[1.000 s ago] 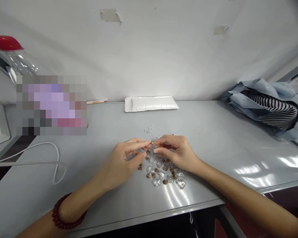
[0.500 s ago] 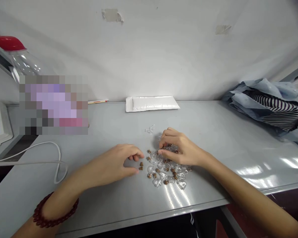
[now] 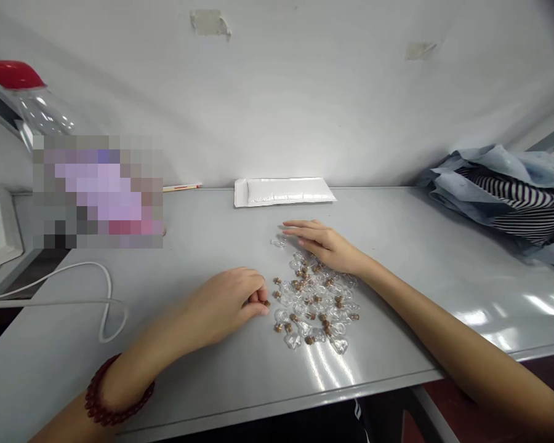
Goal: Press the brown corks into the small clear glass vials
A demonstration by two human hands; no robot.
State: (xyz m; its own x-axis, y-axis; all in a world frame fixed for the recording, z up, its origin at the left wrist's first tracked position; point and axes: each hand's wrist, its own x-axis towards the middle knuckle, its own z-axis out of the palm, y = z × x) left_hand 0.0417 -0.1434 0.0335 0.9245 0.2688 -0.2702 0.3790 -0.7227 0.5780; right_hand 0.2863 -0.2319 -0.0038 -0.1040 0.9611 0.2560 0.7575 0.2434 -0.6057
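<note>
My left hand (image 3: 240, 298) pinches a small brown cork (image 3: 266, 303) between thumb and forefinger, just left of a pile of tiny glass bottles (image 3: 300, 307). Many of these clear bottles have brown cork stoppers in their necks, and they lie tipped over one another on the grey table. At the far side of the pile, my right hand (image 3: 321, 243) is open, its fingers stretched out to the left. Its fingertips are over or beside a few small clear pieces (image 3: 277, 242), too small to make out.
A white padded envelope (image 3: 284, 191) lies against the wall. On the right is a blue cloth bag (image 3: 471, 191) with striped lining. To the left are a white cable (image 3: 108, 289), a power strip (image 3: 0, 227), a red-capped bottle (image 3: 41, 107) and a blurred-out purple thing (image 3: 96, 191).
My left fingers have closed on a cork that was lying on the table. My right hand has moved away from the pile toward the small clear pieces, its fingers straightening.
</note>
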